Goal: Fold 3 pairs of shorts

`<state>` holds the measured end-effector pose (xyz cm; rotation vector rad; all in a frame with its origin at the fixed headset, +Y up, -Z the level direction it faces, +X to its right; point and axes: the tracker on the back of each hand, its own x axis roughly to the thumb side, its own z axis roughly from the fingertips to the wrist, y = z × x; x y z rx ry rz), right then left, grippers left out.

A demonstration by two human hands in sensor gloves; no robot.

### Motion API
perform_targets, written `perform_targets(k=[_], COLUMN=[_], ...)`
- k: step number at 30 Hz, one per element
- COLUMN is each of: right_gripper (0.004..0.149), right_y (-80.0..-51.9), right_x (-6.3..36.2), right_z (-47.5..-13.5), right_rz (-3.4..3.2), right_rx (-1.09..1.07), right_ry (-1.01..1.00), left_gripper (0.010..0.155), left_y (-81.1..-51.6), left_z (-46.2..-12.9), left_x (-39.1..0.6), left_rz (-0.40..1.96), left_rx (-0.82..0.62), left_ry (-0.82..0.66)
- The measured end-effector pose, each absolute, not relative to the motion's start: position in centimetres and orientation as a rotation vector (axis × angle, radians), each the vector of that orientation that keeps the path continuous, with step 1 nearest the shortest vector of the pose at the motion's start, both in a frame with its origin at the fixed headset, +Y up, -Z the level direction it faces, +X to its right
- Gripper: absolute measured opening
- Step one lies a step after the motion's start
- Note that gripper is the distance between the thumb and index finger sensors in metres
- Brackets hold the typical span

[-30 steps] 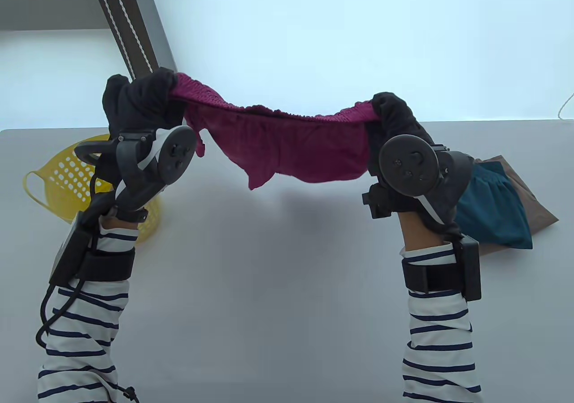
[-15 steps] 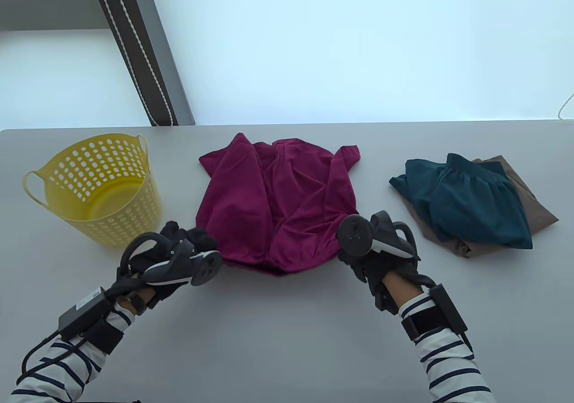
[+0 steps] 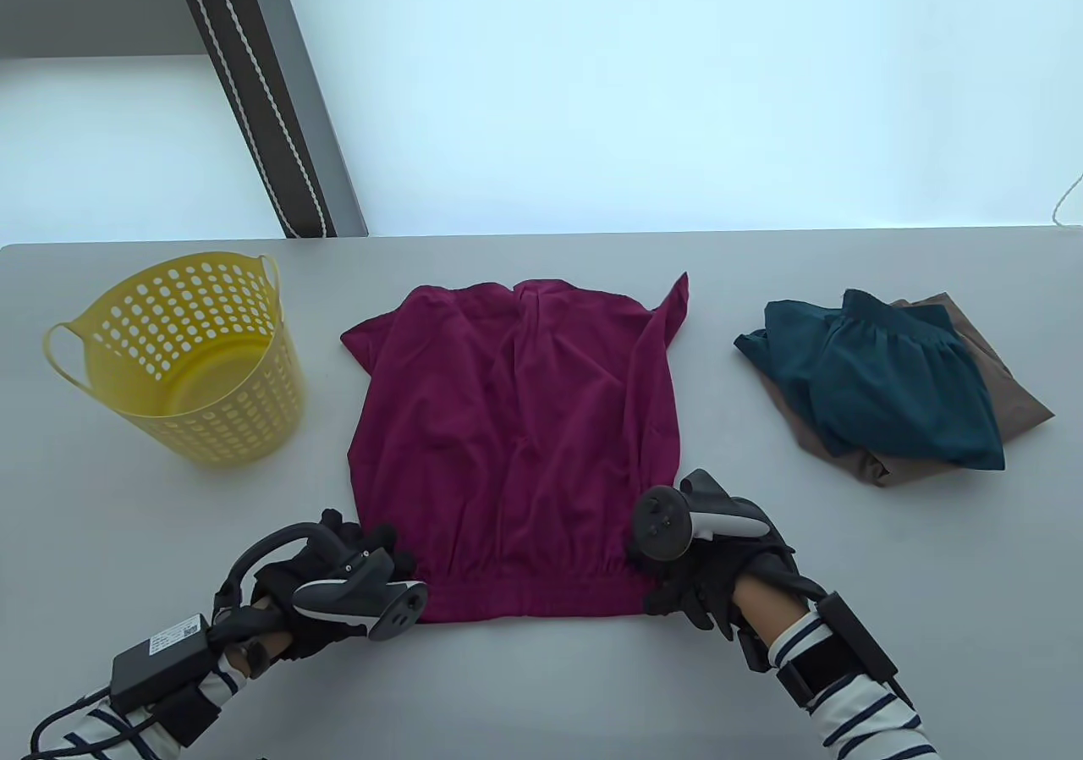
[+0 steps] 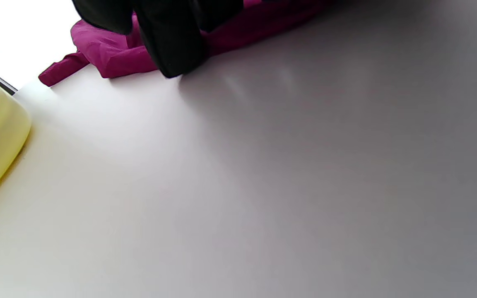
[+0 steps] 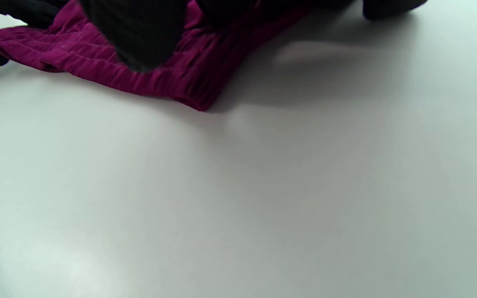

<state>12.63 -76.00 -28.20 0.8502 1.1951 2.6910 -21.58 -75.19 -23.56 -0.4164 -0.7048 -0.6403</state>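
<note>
the magenta shorts lie spread flat in the middle of the grey bench, waistband at the near edge, legs pointing away. the left hand pinches the waistband's left corner; in the left wrist view its fingers curl onto bunched cloth right at the bench surface. the right hand pinches the right corner, and in the right wrist view its fingers press down on the ribbed band. each grip is clamped on the shorts.

left of the shorts, well apart from them, stands a yellow basket, upright, its wall full of holes; its rounded side also shows at the edge of the left wrist view. right of the shorts lies a teal pair, folded, on top of a brown pair, also folded, the two forming one stack apart from the magenta cloth. beyond the shorts, past the far bench edge, a dark slanted beam rises. nothing lies on the shorts besides the two hands.
</note>
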Motion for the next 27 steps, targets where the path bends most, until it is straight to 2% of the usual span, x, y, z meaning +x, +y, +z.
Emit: perform_targets(k=[4,8,11,12,14,17,21,22,24,27], right_gripper=[0.066,0.066,0.077,0.08,0.082,0.084,0.077,0.075,0.072,0.075], right_y=[-75.8,-75.2,-72.9,-71.9,-70.2,-68.9,-69.7,-70.2,-71.8,-74.5], right_x=[12.4,12.3,11.5,11.1,10.3,9.0,7.0,6.6,5.5,4.5], right_z=[-27.4,-28.5,-29.9,-30.7,-32.3,-35.0,-38.3,-38.7,-39.4,-40.0], right_rz=[2.713,2.675,2.686,2.725,2.792,2.79,2.719,2.71,2.795,2.915], right_rx=[0.886,0.822,0.752,0.723,0.617,0.399,0.091,0.054,-0.051,-0.07], right_ry=[1.189,1.222,1.04,0.913,0.696,0.554,0.373,0.367,0.452,0.775], left_gripper=[0.081,0.081,0.084,0.087,0.098,0.101,0.09,0.089,0.089,0.087], left_y=[-75.1,-74.1,-71.5,-70.6,-69.7,-70.3,-73.5,-73.9,-74.8,-74.7], left_z=[-22.2,-23.2,-25.3,-26.3,-28.2,-30.9,-33.6,-33.7,-33.4,-32.1], left_x=[-21.3,-21.2,-21.5,-21.7,-21.7,-21.2,-20.2,-20.1,-19.5,-18.5], left_rz=[-0.656,-0.652,-0.486,-0.445,-0.439,-0.512,-0.571,-0.578,-0.596,-0.655], left_rx=[-0.429,-0.477,-0.26,-0.159,-0.079,-0.146,-0.433,-0.461,-0.515,-0.487], left_ry=[-0.749,-0.756,-0.637,-0.6,-0.532,-0.441,-0.339,-0.336,-0.354,-0.419])
